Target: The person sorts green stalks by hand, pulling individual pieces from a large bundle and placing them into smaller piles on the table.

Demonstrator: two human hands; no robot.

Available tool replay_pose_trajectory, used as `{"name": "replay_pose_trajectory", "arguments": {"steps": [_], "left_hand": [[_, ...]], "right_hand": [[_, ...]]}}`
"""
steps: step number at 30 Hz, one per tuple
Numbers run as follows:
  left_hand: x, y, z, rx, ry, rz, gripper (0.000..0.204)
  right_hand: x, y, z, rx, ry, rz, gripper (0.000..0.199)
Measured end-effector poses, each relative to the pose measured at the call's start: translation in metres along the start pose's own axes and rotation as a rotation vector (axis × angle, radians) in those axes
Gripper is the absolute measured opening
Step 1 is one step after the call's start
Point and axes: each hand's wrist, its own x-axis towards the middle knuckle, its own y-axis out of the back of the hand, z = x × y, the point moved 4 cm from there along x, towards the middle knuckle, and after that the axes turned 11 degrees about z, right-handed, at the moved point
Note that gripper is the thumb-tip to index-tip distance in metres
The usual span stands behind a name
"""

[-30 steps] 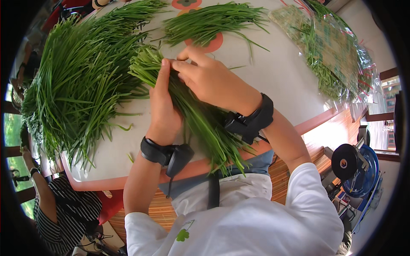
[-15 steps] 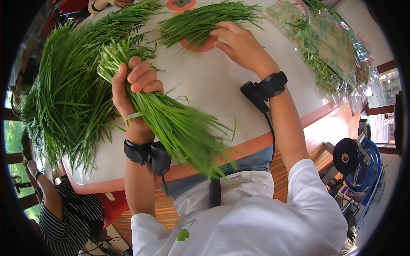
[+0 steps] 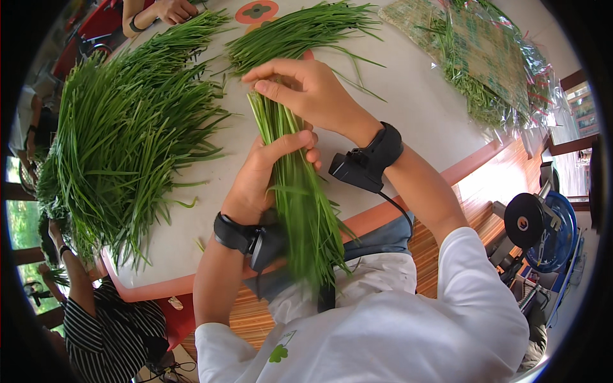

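So the left hand (image 3: 257,175) is wrapped snugly around a bunch (image 3: 295,191) of long green blades, thumb across the front of it, and I'm using that bunch as my landmark for everything here. The right hand (image 3: 314,92) is curved around the pale top end of the bunch, thumb and forefinger spread a bit; the other fingers are mostly tucked out of sight, so I can't tell if it's actually gripping or just hovering there. The two hands are close together, right one higher up the bunch. The bunch itself slants a little, and its leafy end is blurry and hangs past the pink edge of the counter (image 3: 408,134), in front of the white shirt (image 3: 396,319). Left of the bunch there's a big messy pile (image 3: 121,140) of the same greens. Just beyond its top end sits a smaller pile (image 3: 297,32), lying sideways. Way off to the right of the bunch and further back is a clear bag (image 3: 495,70) with more greens in it. Another person's hand (image 3: 177,10) is well beyond the bunch, off to its left, and someone in a striped top (image 3: 112,332) is down to its lower left.
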Motion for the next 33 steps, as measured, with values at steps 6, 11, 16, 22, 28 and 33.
{"name": "replay_pose_trajectory", "arguments": {"steps": [6, 11, 16, 22, 28, 33], "left_hand": [[0.001, 0.002, -0.005, 0.028, 0.002, -0.037, 0.016], [-0.001, 0.0, -0.006, -0.006, -0.009, -0.033, 0.015], [0.011, 0.017, 0.01, -0.232, 0.028, -0.104, 0.014], [0.012, 0.02, 0.024, -0.027, -0.253, 0.161, 0.016], [0.012, 0.034, 0.026, 0.041, -0.269, 0.297, 0.018], [0.012, 0.035, 0.03, 0.065, -0.336, 0.367, 0.022]], "right_hand": [[-0.007, -0.014, -0.004, 0.162, -0.077, -0.307, 0.027], [-0.006, -0.01, -0.002, 0.172, 0.077, -0.227, 0.024], [0.01, 0.025, 0.009, -0.305, 0.019, 0.087, 0.027], [0.008, 0.071, 0.047, -0.99, 0.222, 0.158, 0.014], [0.009, 0.041, 0.019, -0.676, 0.125, -0.077, 0.009], [-0.002, 0.01, -0.01, -0.135, 0.197, -0.266, 0.007]]}}
